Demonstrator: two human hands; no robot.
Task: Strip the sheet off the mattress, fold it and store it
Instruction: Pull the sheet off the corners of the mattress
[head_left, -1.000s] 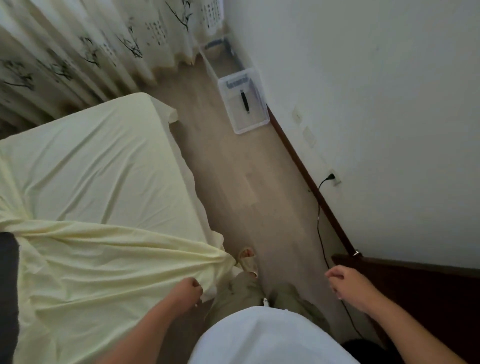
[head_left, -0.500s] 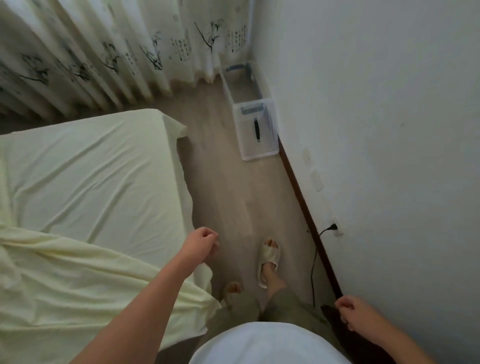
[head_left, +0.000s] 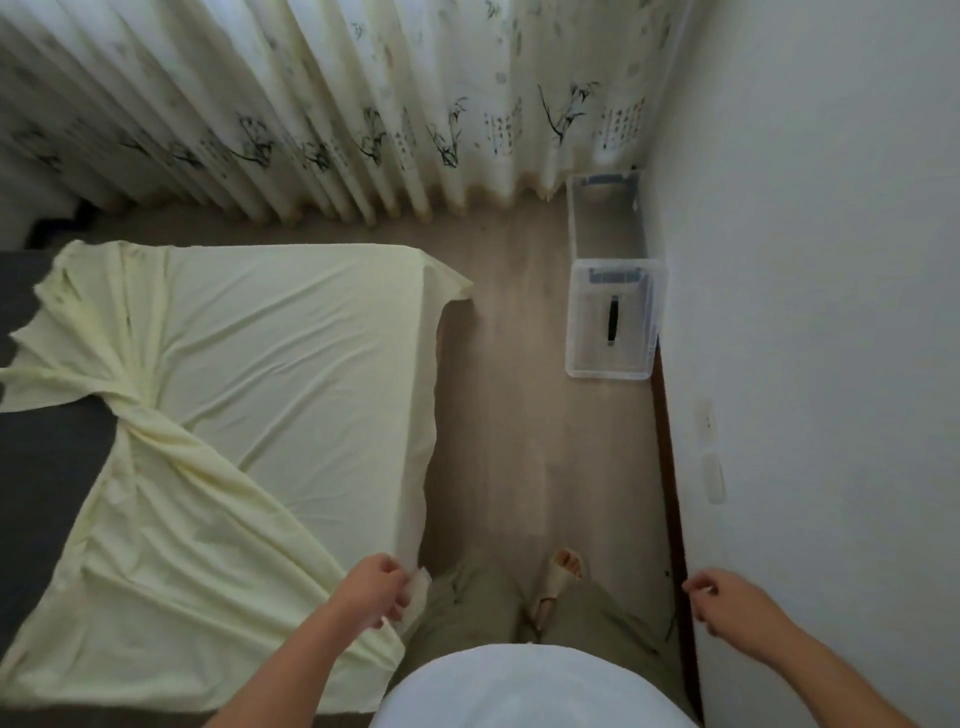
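A pale yellow sheet (head_left: 291, 364) covers the far right part of the bed. Its near and left parts are pulled loose and lie bunched in a diagonal fold, baring the dark grey mattress (head_left: 47, 467) on the left. My left hand (head_left: 382, 587) is at the sheet's right edge near the bed's side, fingers curled and pinching a bit of the pale cloth. My right hand (head_left: 727, 605) hangs beside the white wall with loosely curled fingers and holds nothing.
A clear plastic box with a lid (head_left: 613, 322) stands on the wood floor by the wall, with an open clear box (head_left: 605, 218) behind it. Printed curtains (head_left: 363, 104) hang at the far end. A floor aisle (head_left: 519, 441) runs between bed and wall.
My left hand let go of the bunched sheet corner, rose, then came down onto the sheet's side edge. I walked forward along the bed, and my right hand stayed by the wall.
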